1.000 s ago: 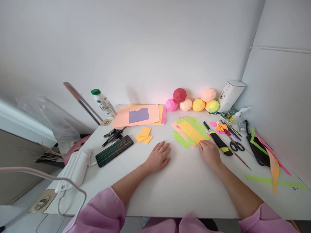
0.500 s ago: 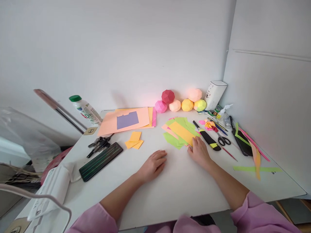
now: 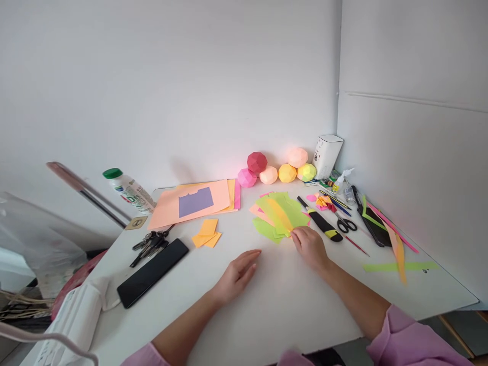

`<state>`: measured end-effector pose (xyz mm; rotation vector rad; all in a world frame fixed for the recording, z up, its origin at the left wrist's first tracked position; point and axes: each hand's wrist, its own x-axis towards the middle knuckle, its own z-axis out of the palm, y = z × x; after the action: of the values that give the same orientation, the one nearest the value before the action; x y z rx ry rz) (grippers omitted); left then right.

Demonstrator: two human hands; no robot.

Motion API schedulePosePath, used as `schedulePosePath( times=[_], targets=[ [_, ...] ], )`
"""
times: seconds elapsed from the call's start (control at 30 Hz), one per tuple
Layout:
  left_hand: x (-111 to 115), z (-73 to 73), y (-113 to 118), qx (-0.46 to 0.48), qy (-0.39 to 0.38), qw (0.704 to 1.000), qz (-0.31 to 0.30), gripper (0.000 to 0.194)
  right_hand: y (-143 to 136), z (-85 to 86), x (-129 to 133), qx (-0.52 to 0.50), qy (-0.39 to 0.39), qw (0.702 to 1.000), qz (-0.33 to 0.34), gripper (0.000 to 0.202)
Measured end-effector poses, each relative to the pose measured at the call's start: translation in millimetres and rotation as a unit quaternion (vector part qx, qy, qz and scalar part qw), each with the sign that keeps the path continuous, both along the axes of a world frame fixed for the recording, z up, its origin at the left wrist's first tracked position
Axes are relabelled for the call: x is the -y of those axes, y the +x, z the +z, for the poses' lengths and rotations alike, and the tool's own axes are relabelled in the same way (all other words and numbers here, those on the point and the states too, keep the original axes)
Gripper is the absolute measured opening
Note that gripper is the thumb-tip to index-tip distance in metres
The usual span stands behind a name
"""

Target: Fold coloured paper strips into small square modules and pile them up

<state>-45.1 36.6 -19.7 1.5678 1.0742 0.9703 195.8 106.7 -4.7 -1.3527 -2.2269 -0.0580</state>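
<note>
At the far left, beside the surface (image 3: 247, 325), was a clear, crumpled plastic bag (image 3: 41, 244); its contents could not be made out. Next came a white bottle (image 3: 131, 192) with a green cap, its inside hidden, then a bunch of keys (image 3: 150, 246) and a black phone (image 3: 153, 273). Further right lay peach, orange and pink paper sheets (image 3: 163, 211), a purple shape with a ragged upper edge on top, and, nearer the person, a few small orange pieces (image 3: 208, 234).

The left hand (image 3: 236, 277) rested near the middle of the surface, its grip relaxed, a narrow gap between thumb and fingers.

To its right was the orange-yellow paper strip (image 3: 278, 216): long, plain, slightly blurred, slanting over a loose pile of lime-green and peach paper (image 3: 292, 206). The right hand (image 3: 310, 247) had its grip closed on the strip's near end, pinched between thumb and fingers. Behind the pile sat six faceted paper balls (image 3: 257, 162) in pinks, red and yellows.

Right of the balls, a white, box-like container (image 3: 327, 155) stood upright, its inside out of sight. Before it were a small white-nozzled bottle (image 3: 339, 183) and a little clear jar (image 3: 349, 194), contents too small to tell.
</note>
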Motion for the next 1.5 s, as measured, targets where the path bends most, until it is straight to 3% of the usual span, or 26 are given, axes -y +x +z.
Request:
schedulePosePath(
  times=[0.07,0.17,0.27,0.37,0.5,0.6,0.63,0.73,0.83,0.97,1.13,1.33,1.5],
  targets=[
    [4,1.1,6,0.130,-0.108,0.986,0.012,0.041,-13,6.7,21,-0.067,-0.008,0.991,0.112,0.025],
    [8,2.8,13,0.305,-0.203,0.930,0.002,0.049,-33,10.4,56,-0.125,-0.091,0.950,0.273,0.022],
    [9,5.5,15,0.329,-0.244,0.912,-0.003,0.047,-45,7.3,78,-0.122,-0.135,0.908,0.377,0.019],
    [9,4.7,16,0.348,-0.259,0.901,-0.007,0.042,-46,3.3,81,-0.101,-0.155,0.886,0.424,0.021],
    [5,-5.5,18,0.380,-0.288,0.879,0.006,0.043,-42,0.8,76,-0.119,-0.185,0.901,0.373,0.023],
    [-1,-9.3,13,0.419,-0.314,0.850,0.052,0.055,-38,1.1,71,-0.194,-0.241,0.916,0.254,0.022],
    [-2,-8.1,11,0.424,-0.334,0.841,0.043,0.058,-36,1.7,69,-0.230,-0.259,0.915,0.207,0.022],
    [-3,1.8,5,0.442,-0.315,0.839,0.042,0.064,-31,4.9,60,-0.328,-0.295,0.893,0.088,0.024],
    [0,14.7,7,0.436,-0.273,0.857,0.017,0.064,-26,8.6,51,-0.383,-0.326,0.863,0.046,0.027],
    [8,23.4,15,0.385,-0.229,0.893,-0.043,0.049,-25,10.6,49,-0.405,-0.361,0.837,0.064,0.028],
    [13,18.5,14,0.360,-0.278,0.886,-0.091,0.043,-29,7.9,54,-0.394,-0.396,0.821,0.119,0.029],
    [17,15.2,10,0.302,-0.268,0.909,-0.101,0.051,-29,5.4,55,-0.339,-0.354,0.857,0.161,0.028],
    [20,18.0,12,0.280,-0.312,0.905,-0.071,0.040,-29,3.8,57,-0.321,-0.337,0.866,0.186,0.025]
  ],
)
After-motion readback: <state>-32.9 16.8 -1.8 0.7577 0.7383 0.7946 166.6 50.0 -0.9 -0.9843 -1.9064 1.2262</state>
